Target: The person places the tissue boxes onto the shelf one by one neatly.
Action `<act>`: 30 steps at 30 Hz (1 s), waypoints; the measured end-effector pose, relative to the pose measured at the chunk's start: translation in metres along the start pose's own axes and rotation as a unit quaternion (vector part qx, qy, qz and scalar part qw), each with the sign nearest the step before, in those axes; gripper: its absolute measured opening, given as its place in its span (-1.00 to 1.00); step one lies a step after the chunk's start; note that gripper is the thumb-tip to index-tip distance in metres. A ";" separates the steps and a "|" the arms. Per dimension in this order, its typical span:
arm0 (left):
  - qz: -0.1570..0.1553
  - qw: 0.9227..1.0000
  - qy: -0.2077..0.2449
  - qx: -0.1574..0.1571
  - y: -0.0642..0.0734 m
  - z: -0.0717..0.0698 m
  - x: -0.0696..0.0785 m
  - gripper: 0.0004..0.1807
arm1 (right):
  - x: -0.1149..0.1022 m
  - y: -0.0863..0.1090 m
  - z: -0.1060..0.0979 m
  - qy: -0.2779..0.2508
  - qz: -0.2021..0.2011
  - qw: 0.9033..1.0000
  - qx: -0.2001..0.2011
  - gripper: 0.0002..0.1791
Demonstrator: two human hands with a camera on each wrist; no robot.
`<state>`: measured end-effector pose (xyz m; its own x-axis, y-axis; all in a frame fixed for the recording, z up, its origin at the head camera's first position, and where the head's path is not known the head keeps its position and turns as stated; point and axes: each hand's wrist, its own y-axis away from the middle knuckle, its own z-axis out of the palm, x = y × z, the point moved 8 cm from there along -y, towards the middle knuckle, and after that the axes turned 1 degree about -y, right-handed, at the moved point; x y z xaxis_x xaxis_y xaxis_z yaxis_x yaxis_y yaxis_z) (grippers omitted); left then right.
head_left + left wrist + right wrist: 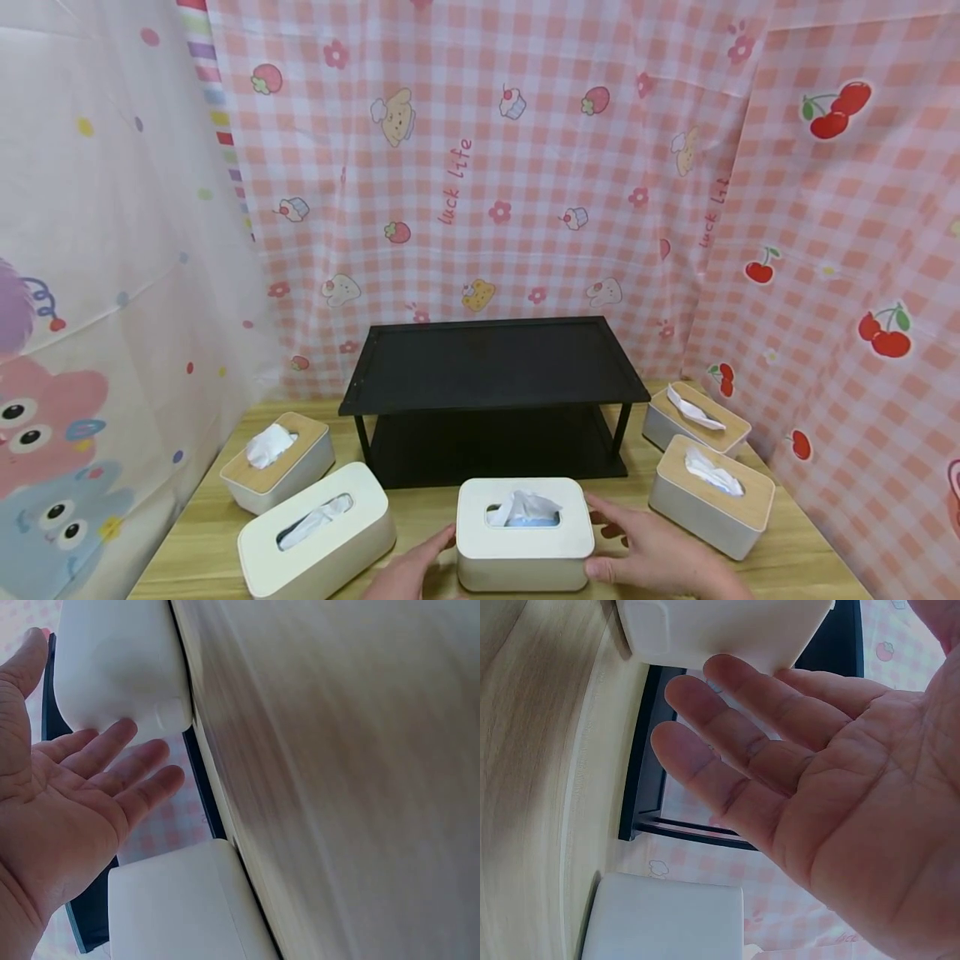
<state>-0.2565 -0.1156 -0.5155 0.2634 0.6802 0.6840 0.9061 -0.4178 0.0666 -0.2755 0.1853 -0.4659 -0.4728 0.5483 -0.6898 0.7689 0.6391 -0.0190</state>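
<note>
A cream-white tissue box point(525, 546) sits on the table in the middle front, a white tissue point(528, 507) poking from its oval slot. My left hand point(411, 571) is at its left side; in the left wrist view the fingers are spread and extended, tips by the box wall point(124, 664). On the opposite side is my right hand point(648, 546), its thumb and forefinger at the box's right edge. The right wrist view shows its fingers point(735, 750) extended and the palm facing the box point(720, 634). Whether every fingertip touches cannot be told.
Behind stands a black two-tier rack point(495, 367). Another cream-white tissue box point(315, 533) lies left of my left hand, with a wood-topped one point(281, 462) behind it. Two more wood-topped boxes, a nearer one point(712, 500) and a farther one point(697, 417), stand at the right. Patterned curtains point(480, 167) surround the table.
</note>
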 end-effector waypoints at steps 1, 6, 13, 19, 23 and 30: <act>0.004 1.000 -0.001 -0.002 -0.001 0.001 -0.001 0.00 | 0.000 0.000 0.000 0.000 -0.001 1.000 -0.001 -0.02; 0.022 1.000 -0.011 -0.004 -0.003 0.004 -0.008 -0.01 | 0.000 0.001 0.002 0.005 0.004 1.000 -0.005 0.01; 0.034 0.999 0.031 -0.005 -0.003 0.002 -0.005 -0.04 | 0.003 0.001 0.006 -0.011 0.019 1.000 -0.005 0.03; -0.009 0.996 0.090 -0.021 -0.004 0.003 -0.001 0.05 | 0.009 0.000 0.009 -0.039 0.036 0.999 -0.006 -0.01; -0.026 0.990 0.136 -0.022 -0.003 0.006 0.001 0.11 | 0.013 0.000 0.011 -0.058 0.047 0.997 -0.003 -0.04; -0.047 0.985 0.166 -0.027 -0.004 0.008 0.003 0.18 | 0.016 -0.001 0.014 -0.068 0.055 0.996 0.021 -0.04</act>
<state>-0.2565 -0.1072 -0.5200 0.0484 0.4872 0.8719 0.9001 -0.3997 0.1734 -0.2779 0.1859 -0.4871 -0.3239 0.5341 -0.7809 0.8316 0.5543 0.0341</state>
